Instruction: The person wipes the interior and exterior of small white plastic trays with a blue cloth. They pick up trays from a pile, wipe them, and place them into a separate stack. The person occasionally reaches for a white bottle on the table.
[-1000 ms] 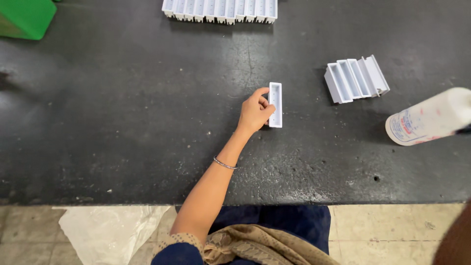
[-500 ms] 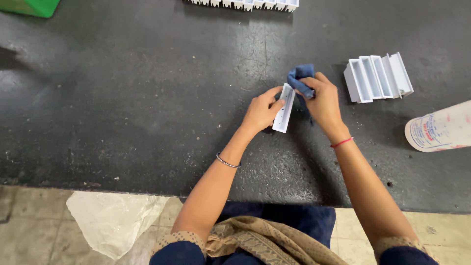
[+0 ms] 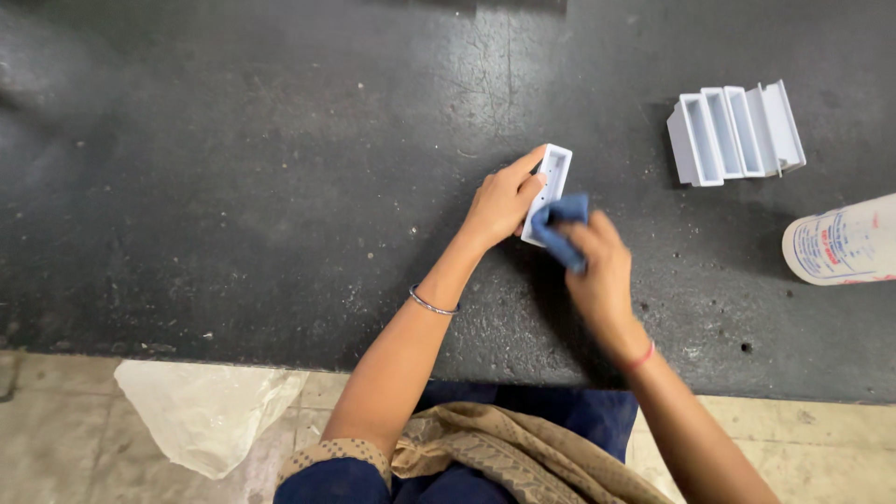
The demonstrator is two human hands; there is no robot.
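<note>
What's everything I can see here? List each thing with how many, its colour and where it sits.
Small rectangular plastic part: one, white, tilted on the black table, held by the left hand.
Cloth: one, blue, pressed against the white part by the right hand.
Stack of plastic parts: one group, white, upper right of the table.
Bottle: one, white with printing, lying at the right edge.
Table: one, black, speckled.
Plastic sheet: one, whitish, on the floor below the table.
Bangle: one, metal, left wrist.
Thread band: one, red, right wrist.
Left hand: grips the part.
Right hand: grips the cloth.
</note>
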